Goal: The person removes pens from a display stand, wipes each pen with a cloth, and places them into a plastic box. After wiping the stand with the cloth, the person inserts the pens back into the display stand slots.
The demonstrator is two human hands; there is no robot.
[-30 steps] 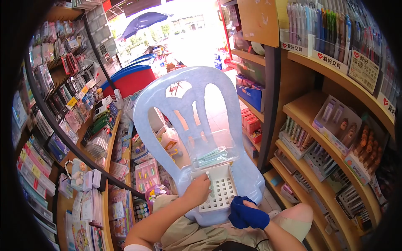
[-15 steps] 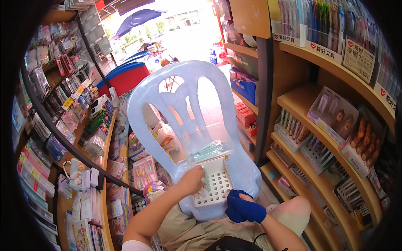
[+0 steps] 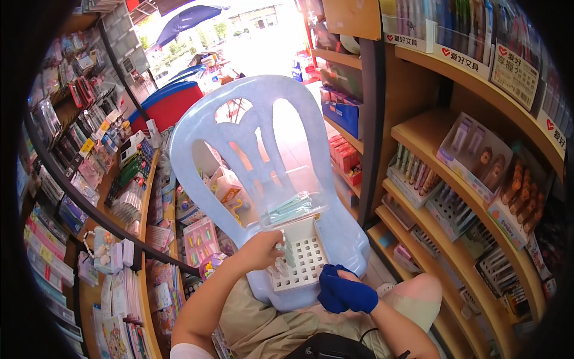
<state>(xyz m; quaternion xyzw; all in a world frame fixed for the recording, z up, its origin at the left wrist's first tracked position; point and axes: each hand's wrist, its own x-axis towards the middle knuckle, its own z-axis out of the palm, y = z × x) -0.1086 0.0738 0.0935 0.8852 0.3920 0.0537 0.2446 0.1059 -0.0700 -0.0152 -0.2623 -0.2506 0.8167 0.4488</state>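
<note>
Head view, left fingers by pens in basket, hold unclear, right fingers clutching cloth

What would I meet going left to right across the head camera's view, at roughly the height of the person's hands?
Booklets on a shelf, a pink box, the left hand, a white basket, a blue cloth, then wooden shelving.

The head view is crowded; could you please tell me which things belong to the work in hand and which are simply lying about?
Apparently in use:
Left hand, at the white basket
Pale green sticks beside that hand
Blue cloth, in the right hand
Clear box and chair

Lying about:
Pens, upper right shelf
Booklets, lower left
Umbrella, outside
</note>
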